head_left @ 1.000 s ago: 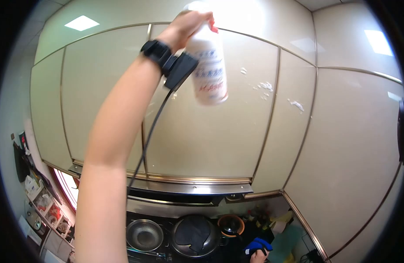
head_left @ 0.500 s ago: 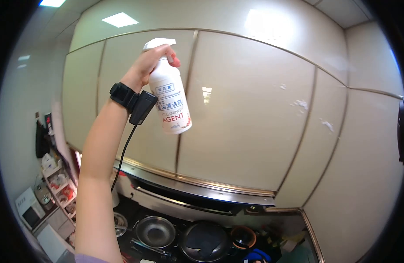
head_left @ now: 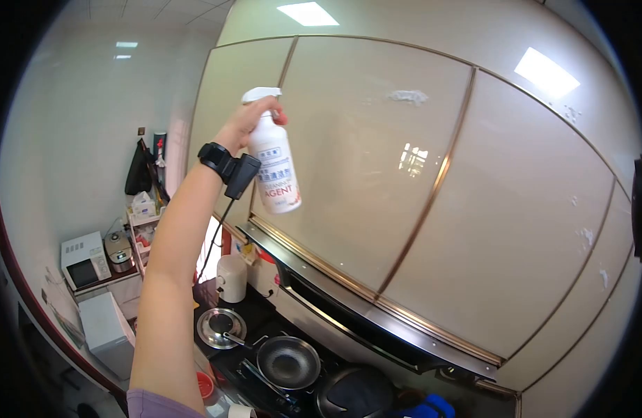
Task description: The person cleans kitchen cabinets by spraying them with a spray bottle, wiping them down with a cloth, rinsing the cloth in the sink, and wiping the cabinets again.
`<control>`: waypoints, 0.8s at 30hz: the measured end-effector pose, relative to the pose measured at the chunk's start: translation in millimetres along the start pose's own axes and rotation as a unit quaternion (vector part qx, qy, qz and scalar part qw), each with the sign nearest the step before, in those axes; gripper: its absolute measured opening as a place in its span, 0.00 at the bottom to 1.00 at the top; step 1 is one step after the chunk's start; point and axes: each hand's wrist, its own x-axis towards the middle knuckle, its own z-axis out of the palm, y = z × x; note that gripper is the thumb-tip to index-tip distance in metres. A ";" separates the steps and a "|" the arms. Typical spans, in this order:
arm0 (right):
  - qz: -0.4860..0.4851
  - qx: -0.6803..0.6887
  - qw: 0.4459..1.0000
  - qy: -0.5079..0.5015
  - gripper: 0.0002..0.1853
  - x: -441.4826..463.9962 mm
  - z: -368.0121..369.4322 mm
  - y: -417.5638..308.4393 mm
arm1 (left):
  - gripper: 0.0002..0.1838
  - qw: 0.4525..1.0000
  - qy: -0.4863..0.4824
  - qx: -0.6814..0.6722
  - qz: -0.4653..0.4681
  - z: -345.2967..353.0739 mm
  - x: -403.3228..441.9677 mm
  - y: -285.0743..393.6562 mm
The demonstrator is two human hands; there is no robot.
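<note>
Spray bottle point(head_left: 273, 174), white and slightly tilted, is gripped around its neck by the left hand point(head_left: 253, 120), its labelled body hanging below that grasp, before the pale cabinet doors point(head_left: 363, 167). A white foamy patch point(head_left: 409, 97) is seen on one door, right of the bottle (the right hand's state cannot be told).

A pale wall point(head_left: 77, 153) stands on the left. Big, shiny, cream cupboards point(head_left: 349, 153) with gold edges fill the right. Bright patches of light point(head_left: 546, 72) gleam above them.
</note>
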 end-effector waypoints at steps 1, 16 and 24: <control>-0.012 -0.001 1.000 -0.001 0.12 12.3 5.2 -1.7 | 0.08 1.000 0.011 0.011 0.001 -23.6 8.3 -3.9; -0.186 -0.072 0.980 0.016 0.22 209.8 62.1 -19.2 | 0.10 0.999 0.012 -0.027 0.015 -98.9 -51.8 -68.6; -0.252 -0.129 0.957 0.060 0.27 327.5 90.8 -15.8 | 0.16 0.987 0.050 0.003 -0.150 -68.0 -238.1 -103.2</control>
